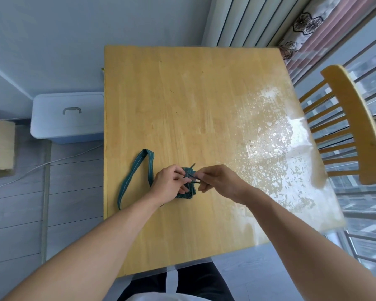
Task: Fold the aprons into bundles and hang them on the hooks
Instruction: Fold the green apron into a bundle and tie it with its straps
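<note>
Left hand (169,183) and right hand (217,181) both pinch thin ties over the green bundle (188,190) at lower centre — slack here and it unrolls.

Both our bare forearms reach in from the lower corners of the frame and meet just below centre. Our left hand (169,184) curls its fingers in a pinching grip, and our right hand (219,181) pinches with thumb and forefinger, knuckles up.
</note>
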Demonstrator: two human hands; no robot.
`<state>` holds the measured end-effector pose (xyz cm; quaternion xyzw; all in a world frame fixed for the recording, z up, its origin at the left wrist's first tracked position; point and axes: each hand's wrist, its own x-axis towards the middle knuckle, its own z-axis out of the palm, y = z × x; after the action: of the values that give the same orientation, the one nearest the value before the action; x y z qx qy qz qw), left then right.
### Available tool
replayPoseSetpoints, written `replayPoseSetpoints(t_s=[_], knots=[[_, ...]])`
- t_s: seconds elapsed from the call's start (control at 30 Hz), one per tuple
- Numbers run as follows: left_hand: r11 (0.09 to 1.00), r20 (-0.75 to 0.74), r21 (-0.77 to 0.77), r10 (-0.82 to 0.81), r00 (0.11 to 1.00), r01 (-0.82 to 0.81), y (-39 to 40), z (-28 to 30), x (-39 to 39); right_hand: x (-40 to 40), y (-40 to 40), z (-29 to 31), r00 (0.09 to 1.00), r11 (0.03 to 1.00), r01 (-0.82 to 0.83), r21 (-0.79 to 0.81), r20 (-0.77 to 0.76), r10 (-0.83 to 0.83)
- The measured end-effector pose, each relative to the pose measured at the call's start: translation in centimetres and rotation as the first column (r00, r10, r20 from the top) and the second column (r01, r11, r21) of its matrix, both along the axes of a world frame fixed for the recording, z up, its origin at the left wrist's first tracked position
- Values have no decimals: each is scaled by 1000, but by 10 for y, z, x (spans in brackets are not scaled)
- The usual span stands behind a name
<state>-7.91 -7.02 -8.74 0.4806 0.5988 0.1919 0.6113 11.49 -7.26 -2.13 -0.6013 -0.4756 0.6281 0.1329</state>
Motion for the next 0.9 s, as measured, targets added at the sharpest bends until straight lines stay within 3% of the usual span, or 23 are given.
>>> replayPoseSetpoints(t_s=[0.13,0.27,0.43,0.5,0.6,0.7,0.9], knots=[[995,-26,75,-69,997,71,-3,1,1,-21,21,22,989,997,-63,36,-129,67],[992,-34,17,-124,992,124,-4,2,3,-46,40,22,998,989,-64,133,-17,67],[999,-96,51,9,995,-4,-9,2,10,-58,55,9,998,992,-53,117,44,48],[998,-128,53,30,991,-24,-9,1,11,-51,55,2,988,981,-67,183,150,39],[999,-76,5,36,996,-36,-8,2,9,-27,43,-5,945,956,-198,217,300,128],[1000,-50,-2,14,999,-14,-5,3,5,-14,21,-17,902,932,-333,143,336,271],[1000,-72,-13,-24,997,23,-3,2,4,-24,2,-41,915,934,-194,301,399,61]])
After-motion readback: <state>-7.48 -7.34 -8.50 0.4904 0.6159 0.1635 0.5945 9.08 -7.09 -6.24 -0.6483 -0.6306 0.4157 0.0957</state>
